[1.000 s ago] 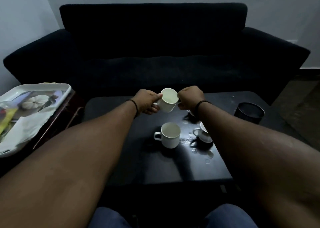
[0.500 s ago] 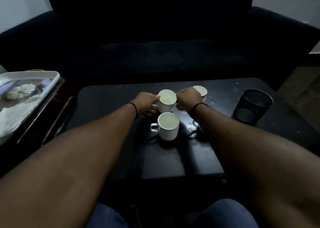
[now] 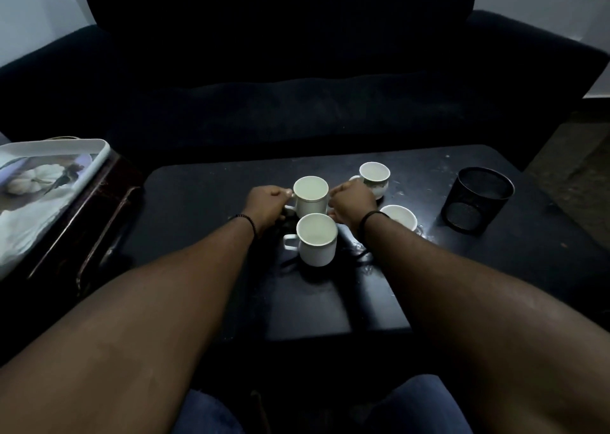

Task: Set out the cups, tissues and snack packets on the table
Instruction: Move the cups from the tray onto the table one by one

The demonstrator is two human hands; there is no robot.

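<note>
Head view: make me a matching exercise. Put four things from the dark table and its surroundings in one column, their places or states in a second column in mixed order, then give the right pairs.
Things
1. white cup held between both hands
2. white cup nearest the person
3. black wire-mesh pot
4. white printed tray

Places or states
A. on the side stand left of the dark table
B. standing free, handle to the left
C. on the table's right part
D. left hand at its handle, right hand at its other side

Pairs: 1-D, 2-B, 3-C, 4-A
</note>
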